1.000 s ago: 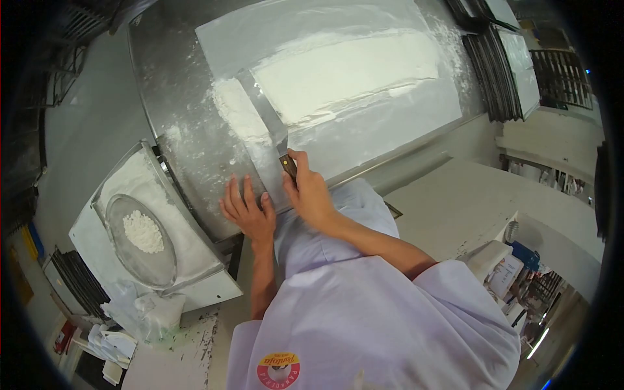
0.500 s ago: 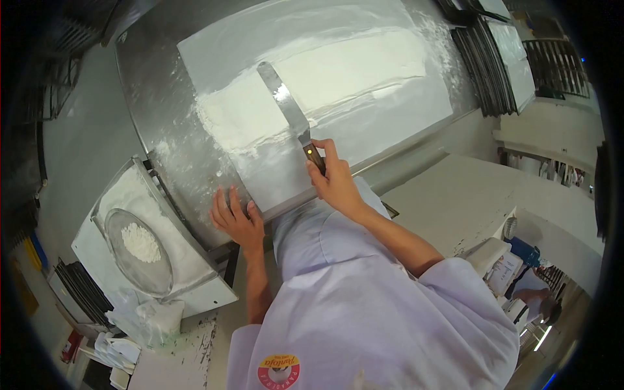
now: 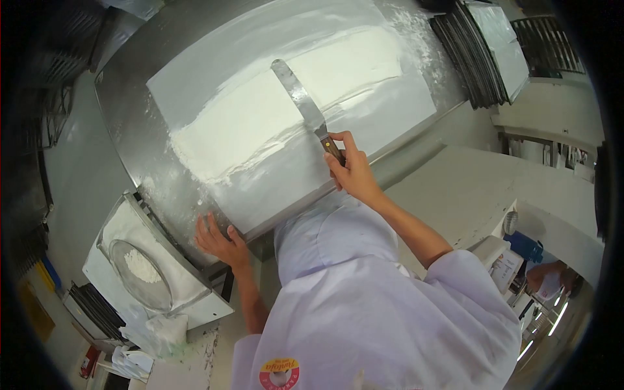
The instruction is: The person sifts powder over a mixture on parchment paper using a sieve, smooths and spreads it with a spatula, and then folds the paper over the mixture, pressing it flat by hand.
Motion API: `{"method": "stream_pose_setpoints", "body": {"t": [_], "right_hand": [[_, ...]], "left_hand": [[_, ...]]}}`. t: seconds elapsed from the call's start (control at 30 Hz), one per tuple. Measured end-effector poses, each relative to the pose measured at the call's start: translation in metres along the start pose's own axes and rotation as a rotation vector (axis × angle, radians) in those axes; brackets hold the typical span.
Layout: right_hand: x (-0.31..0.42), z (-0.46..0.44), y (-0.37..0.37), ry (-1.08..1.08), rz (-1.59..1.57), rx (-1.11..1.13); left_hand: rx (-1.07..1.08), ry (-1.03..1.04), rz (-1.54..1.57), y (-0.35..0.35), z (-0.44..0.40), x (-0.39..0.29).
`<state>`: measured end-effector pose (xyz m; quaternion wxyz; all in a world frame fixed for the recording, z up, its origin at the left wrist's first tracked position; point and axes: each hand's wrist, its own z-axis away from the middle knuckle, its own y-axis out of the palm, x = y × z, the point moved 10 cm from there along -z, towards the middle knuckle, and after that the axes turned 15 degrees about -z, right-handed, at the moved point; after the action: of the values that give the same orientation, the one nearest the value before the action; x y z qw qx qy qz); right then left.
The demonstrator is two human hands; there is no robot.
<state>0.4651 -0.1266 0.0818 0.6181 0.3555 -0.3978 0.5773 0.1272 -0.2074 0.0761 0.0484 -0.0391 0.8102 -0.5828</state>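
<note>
Farther along the band of white powder (image 3: 237, 133) than a second ago, the spatula (image 3: 299, 94) is now crossing it nearer the stacked trays (image 3: 465, 55). From my distant seat I'm seeing the right hand (image 3: 356, 175) gripping its handle, fingers closed. The blade is extending away from that grip and the body, its long axis slanting across the band over the pale sheet (image 3: 279, 195); the right hand is being the nearer one. The left hand (image 3: 224, 246) is holding nothing I can see, fingers spread at the metal table's (image 3: 120, 123) edge, beside the sheet's corner. Beyond it, a white box (image 3: 207, 312) is holding powder and a round sieve (image 3: 151, 294), which is bearing a white clumpy heap (image 3: 138, 265)
</note>
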Motion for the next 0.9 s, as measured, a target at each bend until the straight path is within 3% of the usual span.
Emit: {"method": "stream_pose_setpoints", "body": {"t": [0.9], "right_hand": [[0.013,-0.053,-0.204,0.022,-0.069,-0.095]], "left_hand": [[0.074,-0.059,-0.178,0.013,0.002,0.001]]}}
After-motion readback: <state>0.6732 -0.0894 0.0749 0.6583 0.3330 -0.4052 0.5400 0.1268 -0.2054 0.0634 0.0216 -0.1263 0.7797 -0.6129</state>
